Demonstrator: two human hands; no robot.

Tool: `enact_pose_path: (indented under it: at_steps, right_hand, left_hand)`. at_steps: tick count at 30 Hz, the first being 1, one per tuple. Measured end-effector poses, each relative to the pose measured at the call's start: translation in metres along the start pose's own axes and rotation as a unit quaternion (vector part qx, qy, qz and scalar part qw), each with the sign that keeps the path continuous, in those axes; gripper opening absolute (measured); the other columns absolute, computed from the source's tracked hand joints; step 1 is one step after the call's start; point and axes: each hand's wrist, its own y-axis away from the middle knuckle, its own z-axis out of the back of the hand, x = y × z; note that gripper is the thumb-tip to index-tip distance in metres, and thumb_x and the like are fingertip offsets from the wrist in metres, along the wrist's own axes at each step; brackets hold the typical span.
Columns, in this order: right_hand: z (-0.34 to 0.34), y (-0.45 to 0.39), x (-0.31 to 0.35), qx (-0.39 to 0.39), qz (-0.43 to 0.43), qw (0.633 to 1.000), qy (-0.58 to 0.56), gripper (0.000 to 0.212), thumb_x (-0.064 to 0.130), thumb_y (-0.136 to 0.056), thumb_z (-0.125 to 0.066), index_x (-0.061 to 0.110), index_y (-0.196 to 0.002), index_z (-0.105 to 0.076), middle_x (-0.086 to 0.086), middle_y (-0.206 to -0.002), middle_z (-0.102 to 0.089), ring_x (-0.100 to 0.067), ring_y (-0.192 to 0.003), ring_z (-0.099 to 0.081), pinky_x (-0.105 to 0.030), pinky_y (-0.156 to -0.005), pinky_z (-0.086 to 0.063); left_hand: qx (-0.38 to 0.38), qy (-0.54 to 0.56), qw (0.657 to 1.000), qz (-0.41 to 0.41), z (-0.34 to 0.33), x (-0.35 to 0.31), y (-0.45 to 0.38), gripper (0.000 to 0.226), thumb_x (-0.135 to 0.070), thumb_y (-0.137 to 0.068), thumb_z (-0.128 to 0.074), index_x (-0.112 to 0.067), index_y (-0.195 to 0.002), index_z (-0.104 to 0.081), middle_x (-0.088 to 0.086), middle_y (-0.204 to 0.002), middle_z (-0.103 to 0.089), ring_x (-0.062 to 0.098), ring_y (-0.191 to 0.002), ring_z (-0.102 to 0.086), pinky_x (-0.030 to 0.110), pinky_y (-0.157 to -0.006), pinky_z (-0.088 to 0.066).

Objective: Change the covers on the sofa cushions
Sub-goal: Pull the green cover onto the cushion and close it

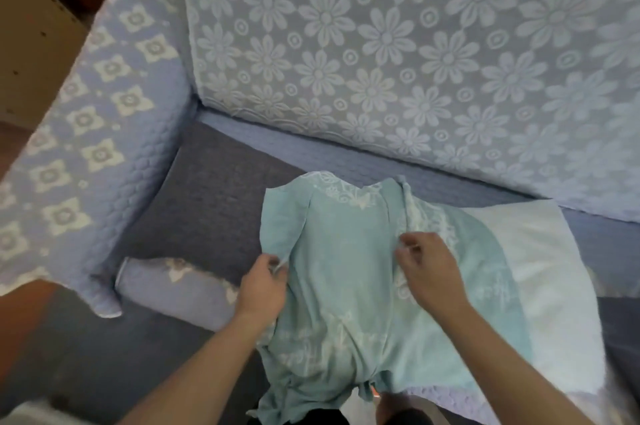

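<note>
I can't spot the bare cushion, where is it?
The white cushion lies on the sofa seat, right of both hands, partly under the teal cover they pinch.

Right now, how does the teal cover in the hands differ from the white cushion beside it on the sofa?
The teal cover is thin, limp and creased; the white cushion looks padded and smoother.
The teal cover carries pale lace-like patterns; the white cushion looks plain.
The left hand and right hand each pinch the teal cover; neither hand grips the white cushion.
The teal cover overlaps part of the white cushion.
Both lie on the sofa seat.
</note>
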Motion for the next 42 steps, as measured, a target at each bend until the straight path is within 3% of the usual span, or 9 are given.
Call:
enact_pose_path:
  at_steps: [2, 6, 10, 14, 20, 29, 33, 37, 42]
  right_hand:
    - [0.002, -0.024, -0.002, 0.013, -0.055, 0.998, 0.019, 0.037, 0.032, -0.091, -0.068, 0.014, -0.123, -0.064, -0.006, -0.112, -0.057, -0.027, -0.104, -0.06, -0.04, -0.097, -0.047]
    - [-0.002, -0.049, -0.014, 0.017, -0.109, 0.993, 0.045, 0.054, 0.045, -0.089, -0.064, 0.014, -0.133, -0.056, -0.017, -0.129, -0.053, -0.035, -0.118, -0.053, -0.045, -0.106, -0.041]
    - [0.006, -0.066, -0.027, 0.017, -0.157, 0.984, 0.08, 0.06, 0.057, -0.088, -0.061, 0.014, -0.129, -0.057, -0.017, -0.128, -0.055, -0.039, -0.122, -0.049, -0.048, -0.105, -0.038]
    - [-0.002, -0.081, -0.024, 0.091, -0.127, 0.984, 0.08, 0.039, 0.058, -0.092, -0.053, 0.019, -0.084, -0.055, -0.006, -0.089, -0.064, -0.032, -0.094, -0.06, -0.04, -0.083, -0.044]
    - [0.029, -0.081, -0.039, 0.078, -0.021, 0.99, 0.12, 0.036, 0.032, -0.102, -0.044, 0.011, -0.072, -0.046, -0.005, -0.068, -0.053, -0.032, -0.073, -0.053, -0.038, -0.064, -0.035]
    - [0.057, -0.066, -0.092, 0.006, -0.037, 0.995, 0.097, 0.027, 0.01, -0.095, -0.053, 0.012, -0.071, -0.039, -0.02, -0.073, -0.059, -0.039, -0.071, -0.057, -0.042, -0.066, -0.039]
    - [0.081, -0.073, -0.139, -0.01, -0.206, 0.973, 0.099, 0.02, 0.019, -0.099, -0.044, 0.005, -0.087, -0.046, -0.032, -0.098, -0.06, -0.047, -0.093, -0.058, -0.048, -0.082, -0.045]
    - [0.064, -0.05, -0.129, -0.022, -0.2, 0.979, -0.031, 0.035, 0.052, -0.096, -0.05, 0.018, -0.107, -0.048, -0.01, -0.096, -0.066, -0.033, -0.091, -0.062, -0.045, -0.084, -0.049]
    - [0.036, 0.009, -0.118, 0.12, -0.206, 0.968, -0.075, 0.042, 0.06, -0.089, -0.059, 0.018, -0.088, -0.057, 0.0, -0.078, -0.067, -0.025, -0.079, -0.066, -0.036, -0.068, -0.047]
  left_hand:
    - [-0.11, 0.028, 0.992, 0.055, 0.021, 0.001, -0.017, 0.02, -0.02, -0.104, -0.049, -0.008, -0.102, -0.064, 0.016, -0.107, -0.068, 0.03, -0.098, -0.062, 0.037, -0.083, -0.047]
    - [-0.32, 0.079, 0.907, 0.264, 0.072, 0.016, -0.048, 0.041, -0.018, -0.101, -0.05, 0.007, -0.132, -0.056, 0.032, -0.135, -0.056, 0.043, -0.13, -0.049, 0.043, -0.109, -0.036]
    - [-0.219, 0.067, 0.969, 0.09, 0.043, -0.002, -0.025, 0.012, -0.022, -0.096, -0.059, -0.014, -0.104, -0.063, 0.007, -0.104, -0.069, 0.027, -0.1, -0.063, 0.033, -0.084, -0.045]
    - [-0.024, 0.12, 0.992, 0.021, -0.028, -0.056, -0.007, 0.027, -0.042, -0.097, -0.061, -0.017, -0.087, -0.063, -0.006, -0.081, -0.064, 0.009, -0.076, -0.058, 0.027, -0.073, -0.045]
    - [-0.125, 0.147, 0.98, 0.041, -0.045, -0.08, -0.01, 0.027, -0.02, -0.092, -0.07, -0.014, -0.071, -0.054, -0.003, -0.064, -0.053, 0.016, -0.063, -0.048, 0.031, -0.059, -0.037]
    - [-0.107, 0.024, 0.988, 0.108, -0.062, -0.093, 0.003, 0.025, -0.043, -0.091, -0.066, -0.019, -0.091, -0.058, -0.002, -0.093, -0.063, 0.023, -0.091, -0.061, 0.037, -0.083, -0.048]
    - [-0.071, 0.04, 0.994, 0.077, -0.074, -0.094, 0.009, 0.019, -0.035, -0.097, -0.063, -0.018, -0.086, -0.065, -0.002, -0.087, -0.068, 0.02, -0.087, -0.064, 0.035, -0.079, -0.05]
    - [-0.103, 0.079, 0.99, 0.057, -0.082, -0.1, 0.019, 0.021, -0.039, -0.101, -0.055, -0.018, -0.097, -0.058, -0.006, -0.096, -0.062, 0.01, -0.086, -0.058, 0.026, -0.072, -0.041]
    - [-0.16, 0.039, 0.985, 0.045, -0.083, -0.058, 0.053, 0.032, -0.048, -0.093, -0.062, -0.018, -0.101, -0.055, -0.002, -0.099, -0.059, 0.02, -0.095, -0.057, 0.039, -0.087, -0.048]
